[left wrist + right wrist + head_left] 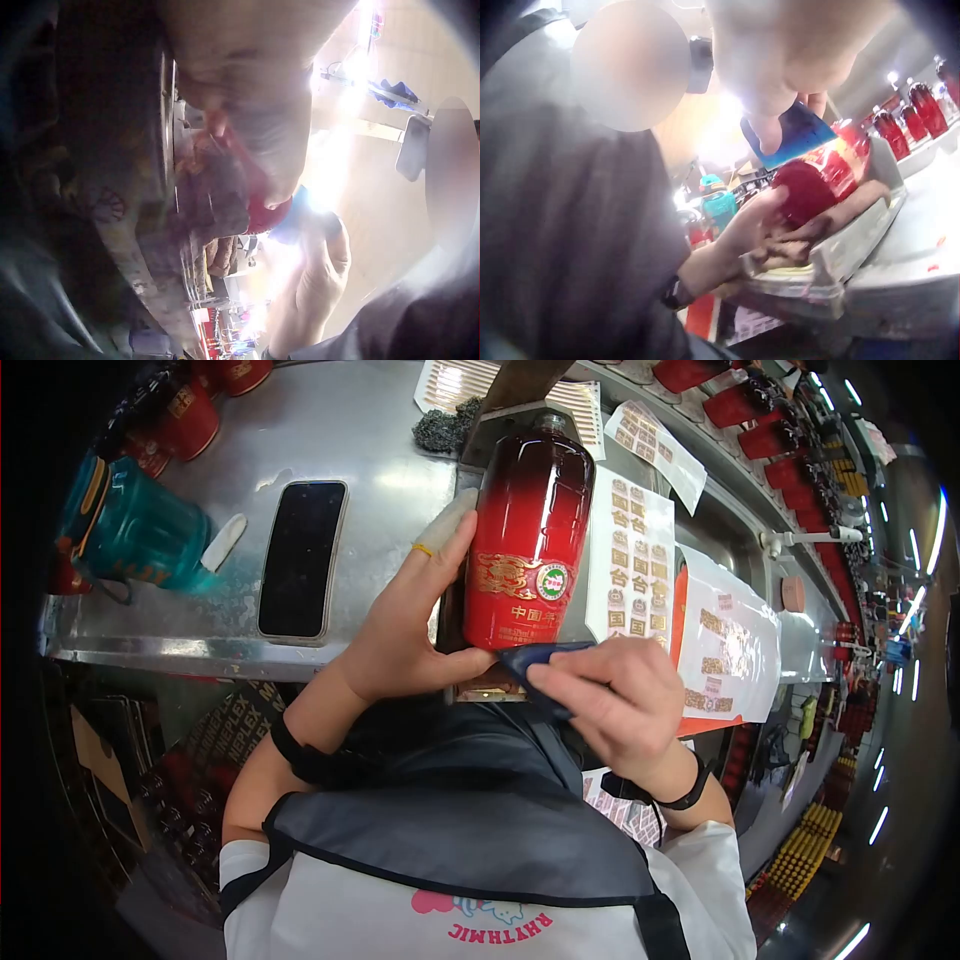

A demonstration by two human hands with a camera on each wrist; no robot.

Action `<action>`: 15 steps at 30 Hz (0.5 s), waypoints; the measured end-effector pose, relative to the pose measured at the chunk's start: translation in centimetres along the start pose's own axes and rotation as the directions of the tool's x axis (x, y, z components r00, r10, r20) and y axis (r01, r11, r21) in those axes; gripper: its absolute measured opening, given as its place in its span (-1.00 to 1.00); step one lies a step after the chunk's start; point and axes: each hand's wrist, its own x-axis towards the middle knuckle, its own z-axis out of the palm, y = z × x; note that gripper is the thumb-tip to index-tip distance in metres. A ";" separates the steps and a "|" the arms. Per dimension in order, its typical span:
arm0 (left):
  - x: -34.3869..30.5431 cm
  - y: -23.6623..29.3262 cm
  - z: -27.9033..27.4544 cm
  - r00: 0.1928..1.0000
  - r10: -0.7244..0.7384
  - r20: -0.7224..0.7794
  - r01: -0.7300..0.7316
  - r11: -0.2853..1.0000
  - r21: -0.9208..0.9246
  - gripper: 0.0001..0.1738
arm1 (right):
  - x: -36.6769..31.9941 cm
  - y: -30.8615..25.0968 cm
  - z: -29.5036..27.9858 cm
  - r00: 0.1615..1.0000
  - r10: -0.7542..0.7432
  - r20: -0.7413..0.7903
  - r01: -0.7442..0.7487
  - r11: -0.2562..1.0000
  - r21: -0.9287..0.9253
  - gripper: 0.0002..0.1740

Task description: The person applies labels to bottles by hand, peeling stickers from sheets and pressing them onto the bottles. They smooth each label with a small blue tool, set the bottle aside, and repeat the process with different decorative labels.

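A glossy red bottle [530, 530], dark toward its neck, lies on its side in a cradle [870, 240], with gold print and a round green-white sticker on it. My left hand [405, 615] holds the bottle's left side, thumb by the base, a pale cover with a yellow band on one finger. My right hand [625, 695] pinches a dark blue flexible piece [545, 655] at the bottle's base edge. In the right wrist view the blue piece [791, 135] touches the bottle [806, 191] near its base, under the right hand [780, 52].
A phone [303, 560] and a teal jug [150, 530] stand at the left on the metal table [385, 420]. Dark scouring mesh [445, 428] lies behind. Gold label sheets [637, 560] and a plastic-covered sheet [728, 635] are at the right. More red bottles [740, 410] line the back right.
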 end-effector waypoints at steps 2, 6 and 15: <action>-0.1 -0.1 0.3 0.998 -0.060 0.004 0.060 0.989 -0.135 0.21 | -0.1 0.3 -0.3 0.999 0.034 -0.002 -0.034 0.999 0.000 -0.52; 0.0 -0.4 0.1 0.996 -0.075 0.051 0.080 0.993 -0.091 0.24 | -0.4 0.7 -0.1 0.997 0.076 -0.033 -0.076 0.997 0.011 -0.46; 0.3 -0.8 -0.1 0.999 0.025 0.045 -0.028 0.998 0.060 0.27 | -0.2 1.1 -0.3 0.993 0.090 -0.072 -0.096 0.991 -0.091 -0.47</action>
